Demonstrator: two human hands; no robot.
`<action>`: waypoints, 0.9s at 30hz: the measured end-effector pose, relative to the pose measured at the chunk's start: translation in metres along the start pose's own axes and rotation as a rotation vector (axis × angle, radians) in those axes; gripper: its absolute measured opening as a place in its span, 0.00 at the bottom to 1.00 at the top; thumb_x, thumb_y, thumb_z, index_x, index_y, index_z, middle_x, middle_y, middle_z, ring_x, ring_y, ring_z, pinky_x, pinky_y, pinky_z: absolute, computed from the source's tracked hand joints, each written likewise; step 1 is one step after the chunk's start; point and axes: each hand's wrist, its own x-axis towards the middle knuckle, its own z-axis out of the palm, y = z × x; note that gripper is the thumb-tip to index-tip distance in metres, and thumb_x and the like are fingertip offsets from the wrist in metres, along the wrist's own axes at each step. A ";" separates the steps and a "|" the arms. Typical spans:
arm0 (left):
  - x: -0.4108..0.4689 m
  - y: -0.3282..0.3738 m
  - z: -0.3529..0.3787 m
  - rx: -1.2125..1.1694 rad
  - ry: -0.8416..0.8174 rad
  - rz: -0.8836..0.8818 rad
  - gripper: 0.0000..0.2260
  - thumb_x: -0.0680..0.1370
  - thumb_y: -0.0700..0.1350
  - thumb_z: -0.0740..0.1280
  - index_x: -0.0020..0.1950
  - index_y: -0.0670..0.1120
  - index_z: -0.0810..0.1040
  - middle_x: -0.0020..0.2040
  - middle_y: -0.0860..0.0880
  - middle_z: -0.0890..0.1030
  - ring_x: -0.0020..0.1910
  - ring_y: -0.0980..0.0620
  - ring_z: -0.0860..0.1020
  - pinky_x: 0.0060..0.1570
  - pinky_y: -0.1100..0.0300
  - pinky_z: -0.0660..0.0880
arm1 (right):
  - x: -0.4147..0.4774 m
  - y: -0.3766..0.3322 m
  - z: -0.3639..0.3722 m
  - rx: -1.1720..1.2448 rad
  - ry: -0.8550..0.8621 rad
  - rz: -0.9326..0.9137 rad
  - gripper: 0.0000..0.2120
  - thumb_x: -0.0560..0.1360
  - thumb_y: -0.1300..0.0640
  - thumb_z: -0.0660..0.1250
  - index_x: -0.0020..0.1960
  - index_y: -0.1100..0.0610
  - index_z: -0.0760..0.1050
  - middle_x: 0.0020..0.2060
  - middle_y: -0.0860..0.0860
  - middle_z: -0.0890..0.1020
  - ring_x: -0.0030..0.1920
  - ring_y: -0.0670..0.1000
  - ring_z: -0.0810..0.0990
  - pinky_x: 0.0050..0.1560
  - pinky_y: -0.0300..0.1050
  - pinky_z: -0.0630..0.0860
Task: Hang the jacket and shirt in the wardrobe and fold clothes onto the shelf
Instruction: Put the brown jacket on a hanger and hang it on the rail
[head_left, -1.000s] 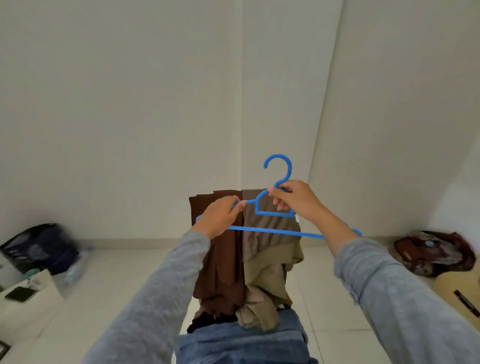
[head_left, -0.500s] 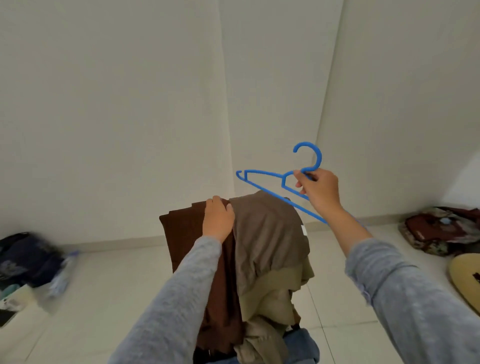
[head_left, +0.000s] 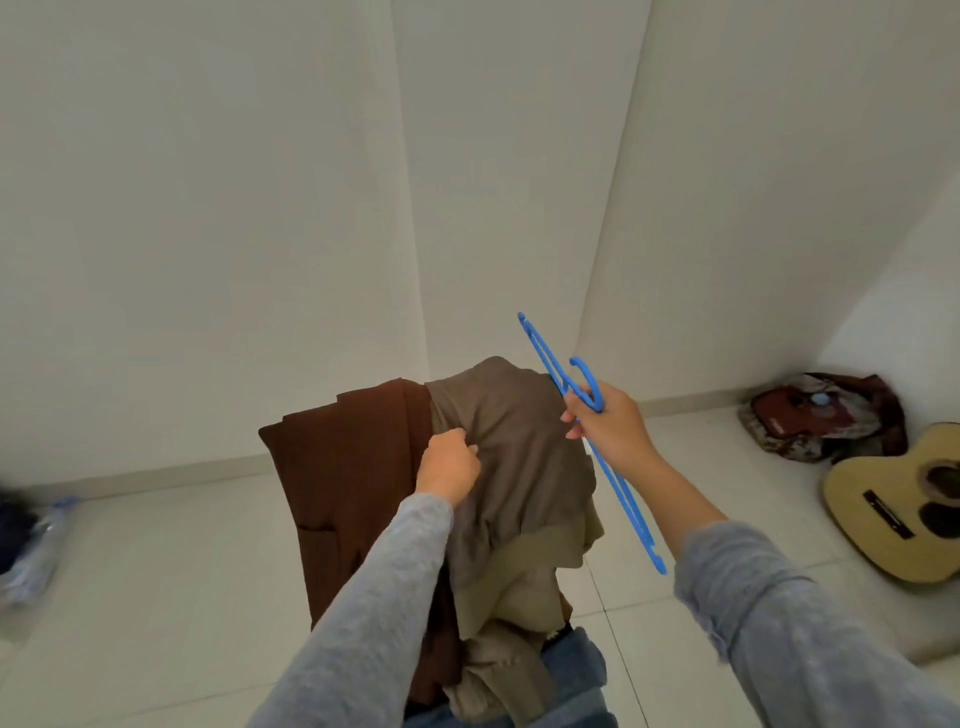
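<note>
**Person gathers a draped garment with one hand while holding a blue hanger in the other**

Seen from a head camera looking down, the left hand (head_left: 449, 465) pinches a fold of a grey-brown garment (head_left: 519, 441), fingers curled into the cloth. The garment lies on top of a heap draped over a support that is hidden. A dark brown garment (head_left: 353, 493) lies just beside it on the left. A khaki garment (head_left: 524, 577) hangs beneath it, and blue denim (head_left: 571, 670) shows at the bottom. The right hand (head_left: 610, 423) grips a blue hanger (head_left: 621, 501) at its neck, just under the hook. The hanger is tilted steeply and held just to the right of the heap.

The step appears to be lifting the grey-brown garment free so it can go on the hanger. To do it well, the left hand probably needs to find the collar or a shoulder, since a mid-panel fold would let the cloth bunch. It should lift straight up so the pieces underneath stay put. The hanger would then need levelling before one arm slides into a shoulder. Whether this piece is the jacket or the shirt cannot be told.

No wardrobe or shelf is in view. The only container is a red patterned bag (head_left: 821, 421) on the floor (head_left: 156, 571) by the right wall, near an acoustic guitar (head_left: 893, 509). Its contents cannot be seen.
</note>
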 end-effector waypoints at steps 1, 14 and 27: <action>-0.004 -0.003 -0.002 0.022 -0.045 0.035 0.08 0.80 0.44 0.59 0.44 0.42 0.71 0.52 0.40 0.77 0.49 0.42 0.76 0.49 0.55 0.72 | -0.002 0.000 0.004 -0.001 0.007 0.008 0.08 0.78 0.59 0.62 0.41 0.52 0.73 0.35 0.51 0.80 0.28 0.48 0.78 0.45 0.46 0.78; -0.081 -0.090 0.047 0.341 -0.546 0.080 0.10 0.79 0.44 0.61 0.56 0.39 0.74 0.57 0.41 0.76 0.53 0.43 0.76 0.46 0.56 0.72 | -0.022 0.032 0.074 0.024 0.133 0.215 0.08 0.78 0.60 0.62 0.55 0.62 0.71 0.54 0.59 0.77 0.33 0.52 0.80 0.24 0.26 0.67; -0.046 -0.077 0.018 -0.288 0.116 0.177 0.11 0.76 0.42 0.66 0.57 0.42 0.72 0.52 0.50 0.70 0.53 0.53 0.72 0.53 0.68 0.65 | -0.039 0.045 0.105 0.479 0.113 0.542 0.09 0.76 0.61 0.65 0.38 0.58 0.69 0.25 0.52 0.70 0.23 0.47 0.67 0.27 0.39 0.67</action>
